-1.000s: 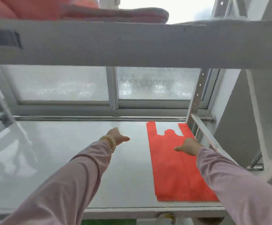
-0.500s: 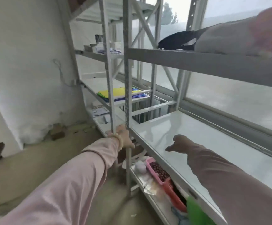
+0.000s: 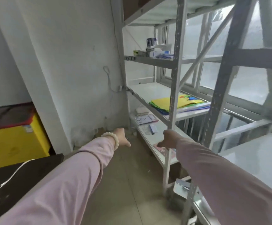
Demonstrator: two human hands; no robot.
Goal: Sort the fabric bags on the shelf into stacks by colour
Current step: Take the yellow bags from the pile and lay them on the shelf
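Note:
A flat pile of fabric bags (image 3: 163, 103), yellow on top with green and blue edges showing beneath, lies on the middle shelf (image 3: 150, 92) of the far white rack. My left hand (image 3: 122, 137), with a bead bracelet on the wrist, is stretched out over the floor and holds nothing. My right hand (image 3: 168, 138) reaches forward in front of the rack's lower shelf, fingers loosely apart, empty. Both hands are well short of the pile and below it. The orange bag is out of view.
A grey upright post (image 3: 174, 88) crosses in front of the pile. A near rack's white shelf (image 3: 262, 159) is at right. Boxes (image 3: 154, 51) sit on the upper shelf, papers (image 3: 145, 119) on the lower one. A yellow chest (image 3: 15, 138) and dark table (image 3: 18, 174) stand left.
My view has swung left from the orange bag on the near shelf toward the far rack. Both hands left that shelf and now point at the far rack, empty.

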